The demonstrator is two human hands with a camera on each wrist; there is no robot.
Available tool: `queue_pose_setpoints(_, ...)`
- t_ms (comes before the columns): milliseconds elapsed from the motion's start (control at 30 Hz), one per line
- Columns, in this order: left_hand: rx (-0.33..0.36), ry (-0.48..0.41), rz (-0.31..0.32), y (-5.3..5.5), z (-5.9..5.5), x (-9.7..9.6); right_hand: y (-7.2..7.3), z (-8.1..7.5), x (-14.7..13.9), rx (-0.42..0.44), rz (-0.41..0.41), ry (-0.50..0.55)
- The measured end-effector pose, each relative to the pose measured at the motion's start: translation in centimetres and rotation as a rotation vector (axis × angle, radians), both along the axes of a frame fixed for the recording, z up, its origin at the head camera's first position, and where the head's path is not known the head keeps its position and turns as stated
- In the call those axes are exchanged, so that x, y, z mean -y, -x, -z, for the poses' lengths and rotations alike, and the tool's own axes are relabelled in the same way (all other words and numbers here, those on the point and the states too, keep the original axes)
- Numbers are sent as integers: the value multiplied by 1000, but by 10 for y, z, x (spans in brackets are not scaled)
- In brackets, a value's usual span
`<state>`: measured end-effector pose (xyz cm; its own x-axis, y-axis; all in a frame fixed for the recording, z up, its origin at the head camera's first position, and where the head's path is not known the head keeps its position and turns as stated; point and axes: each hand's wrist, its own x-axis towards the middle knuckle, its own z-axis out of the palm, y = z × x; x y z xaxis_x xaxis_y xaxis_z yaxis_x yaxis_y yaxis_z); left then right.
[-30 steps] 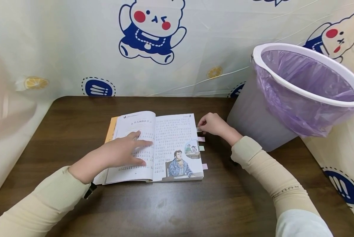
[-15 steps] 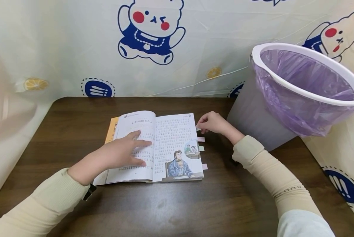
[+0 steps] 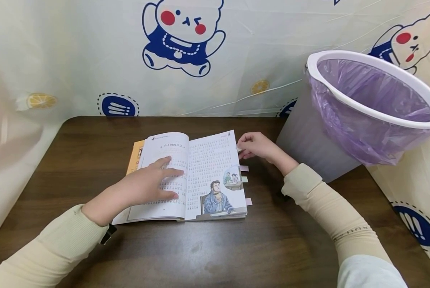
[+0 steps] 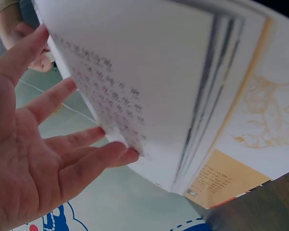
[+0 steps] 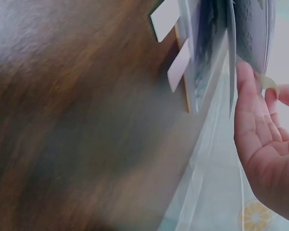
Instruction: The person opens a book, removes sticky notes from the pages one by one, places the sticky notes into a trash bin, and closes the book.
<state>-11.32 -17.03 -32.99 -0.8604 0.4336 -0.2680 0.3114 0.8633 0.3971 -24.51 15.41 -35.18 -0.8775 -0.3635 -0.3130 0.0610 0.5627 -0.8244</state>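
Under spread left hand point(image 3: 148, 184), the book's point(image 3: 213, 162) gutter point(image 3: 188, 154) points forward; right hand point(image 3: 257, 145) pinches tab point(image 5: 269, 84).

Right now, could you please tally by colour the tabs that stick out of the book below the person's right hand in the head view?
Pink tabs: 2
Green tab: 1
Total: 3
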Motion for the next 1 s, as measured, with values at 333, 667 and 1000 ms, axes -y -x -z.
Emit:
queue_pose_setpoints(333,-88,18,-58,-1,-6,0,-5,-9,8,-50,10,79)
queue_pose_setpoints(667,-137,-12,-58,15,-20,4,-14,-27,22,-93,-9,200)
queue_pose_setpoints(1000,-105,-190,-93,39,-19,3,-17,-38,36,-148,-39,216)
